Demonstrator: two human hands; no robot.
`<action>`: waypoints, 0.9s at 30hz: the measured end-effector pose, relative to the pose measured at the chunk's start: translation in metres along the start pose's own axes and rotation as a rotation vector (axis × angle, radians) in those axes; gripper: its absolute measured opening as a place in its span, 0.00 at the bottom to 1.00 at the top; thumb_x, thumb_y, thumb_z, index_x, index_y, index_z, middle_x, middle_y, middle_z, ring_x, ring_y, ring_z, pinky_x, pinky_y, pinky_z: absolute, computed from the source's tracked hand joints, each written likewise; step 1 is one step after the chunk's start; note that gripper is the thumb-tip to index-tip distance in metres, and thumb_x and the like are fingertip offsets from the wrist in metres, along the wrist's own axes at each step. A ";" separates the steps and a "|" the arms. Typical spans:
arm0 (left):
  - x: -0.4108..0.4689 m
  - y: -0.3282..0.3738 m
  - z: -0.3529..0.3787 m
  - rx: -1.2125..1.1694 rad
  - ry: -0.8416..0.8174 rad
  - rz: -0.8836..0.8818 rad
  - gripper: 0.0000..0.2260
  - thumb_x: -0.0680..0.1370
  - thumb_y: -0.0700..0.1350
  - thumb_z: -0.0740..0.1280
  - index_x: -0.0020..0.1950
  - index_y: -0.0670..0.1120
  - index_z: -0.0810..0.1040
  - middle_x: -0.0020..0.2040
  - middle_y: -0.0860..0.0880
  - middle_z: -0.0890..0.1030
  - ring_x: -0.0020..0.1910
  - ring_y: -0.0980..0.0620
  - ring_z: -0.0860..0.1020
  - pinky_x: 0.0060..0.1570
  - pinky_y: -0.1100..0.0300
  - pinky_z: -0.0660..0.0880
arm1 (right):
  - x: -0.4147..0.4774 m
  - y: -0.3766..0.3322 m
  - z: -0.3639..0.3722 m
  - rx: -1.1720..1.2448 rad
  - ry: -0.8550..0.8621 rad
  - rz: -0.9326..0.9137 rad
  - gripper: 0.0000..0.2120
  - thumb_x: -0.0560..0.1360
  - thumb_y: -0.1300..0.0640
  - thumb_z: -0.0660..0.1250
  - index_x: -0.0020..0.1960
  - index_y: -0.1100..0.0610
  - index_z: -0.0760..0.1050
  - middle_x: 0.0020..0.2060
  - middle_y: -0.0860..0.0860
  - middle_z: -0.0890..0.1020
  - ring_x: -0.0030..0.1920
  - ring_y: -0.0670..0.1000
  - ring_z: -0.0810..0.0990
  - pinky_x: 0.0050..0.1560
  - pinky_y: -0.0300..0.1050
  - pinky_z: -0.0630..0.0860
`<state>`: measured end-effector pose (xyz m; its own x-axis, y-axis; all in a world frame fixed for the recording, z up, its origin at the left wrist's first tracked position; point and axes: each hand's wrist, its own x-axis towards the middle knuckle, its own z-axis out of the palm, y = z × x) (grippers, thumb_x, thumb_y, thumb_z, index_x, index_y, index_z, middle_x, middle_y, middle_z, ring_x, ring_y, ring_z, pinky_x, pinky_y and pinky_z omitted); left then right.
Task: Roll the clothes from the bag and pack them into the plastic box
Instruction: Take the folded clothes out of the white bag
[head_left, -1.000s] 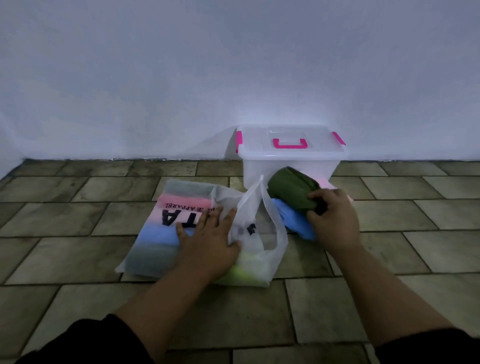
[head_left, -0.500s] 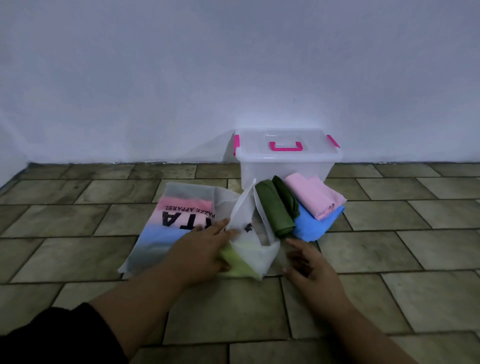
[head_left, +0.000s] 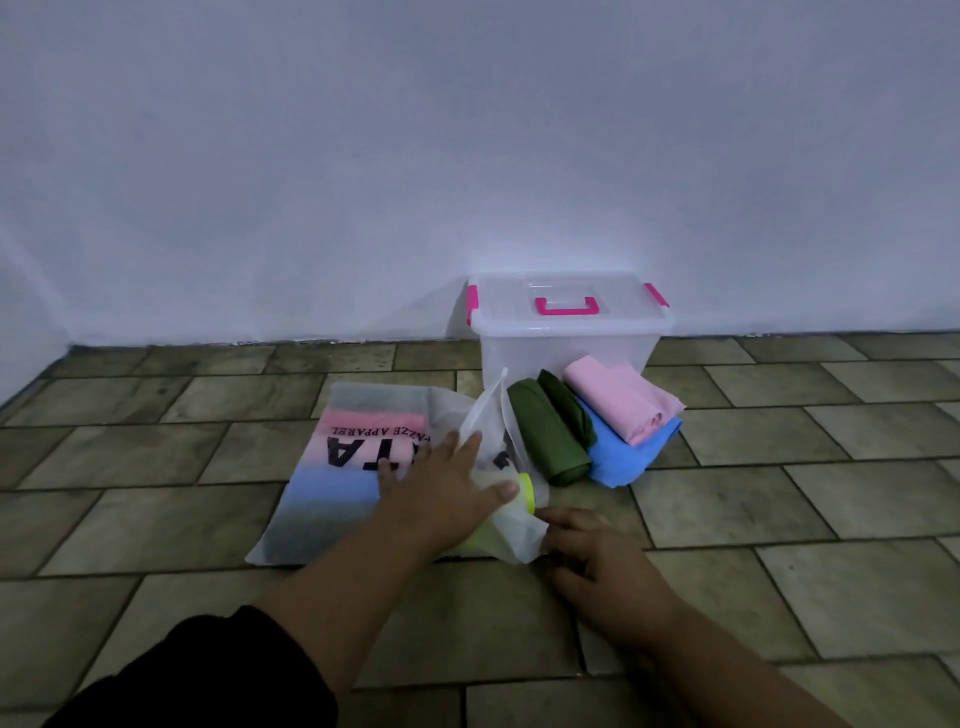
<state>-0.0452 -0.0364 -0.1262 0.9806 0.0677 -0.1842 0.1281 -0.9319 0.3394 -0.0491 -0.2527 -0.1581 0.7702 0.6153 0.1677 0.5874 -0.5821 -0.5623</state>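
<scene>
On the left, the white translucent bag (head_left: 337, 467) lies flat on the tiled floor (head_left: 156, 467), with pink, blue and dark layers of clothes showing through it. The left hand (head_left: 441, 488) presses down on it, fingers spread and gripping nothing. At the bag's mouth a yellow-green garment (head_left: 522, 493) pokes out; the right hand (head_left: 597, 561) touches the bag's edge there, fingers partly curled, though I cannot tell if it grips anything. Farther right sit a green garment (head_left: 550, 436), a blue garment (head_left: 628, 452) and a pink garment (head_left: 618, 405), piled against the plastic box (head_left: 566, 332), whose lid is closed. The thin bag may slide or drag along if the garment snags on its handles.
</scene>
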 end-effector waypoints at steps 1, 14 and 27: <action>0.000 -0.003 0.006 0.094 0.016 0.016 0.39 0.71 0.74 0.51 0.76 0.60 0.41 0.78 0.53 0.45 0.77 0.48 0.46 0.69 0.35 0.41 | 0.004 0.000 -0.004 0.010 -0.035 0.011 0.12 0.72 0.60 0.66 0.53 0.53 0.82 0.62 0.45 0.77 0.61 0.46 0.74 0.62 0.41 0.69; 0.000 -0.034 0.021 0.111 0.150 0.107 0.42 0.72 0.68 0.59 0.74 0.59 0.34 0.78 0.52 0.47 0.76 0.52 0.47 0.70 0.43 0.38 | 0.093 -0.022 -0.021 0.040 -0.314 0.200 0.21 0.66 0.57 0.74 0.54 0.47 0.69 0.54 0.47 0.77 0.52 0.49 0.76 0.50 0.42 0.74; -0.005 -0.037 0.024 0.192 0.147 0.151 0.39 0.74 0.67 0.54 0.72 0.58 0.30 0.78 0.53 0.43 0.76 0.53 0.43 0.68 0.45 0.32 | 0.036 0.036 -0.105 0.418 0.577 0.327 0.18 0.65 0.66 0.74 0.43 0.45 0.76 0.48 0.53 0.82 0.50 0.53 0.80 0.47 0.52 0.76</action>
<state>-0.0584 -0.0109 -0.1596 0.9992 -0.0389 -0.0044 -0.0376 -0.9848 0.1693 0.0261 -0.3073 -0.0879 0.9625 0.0071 0.2711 0.2547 -0.3668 -0.8947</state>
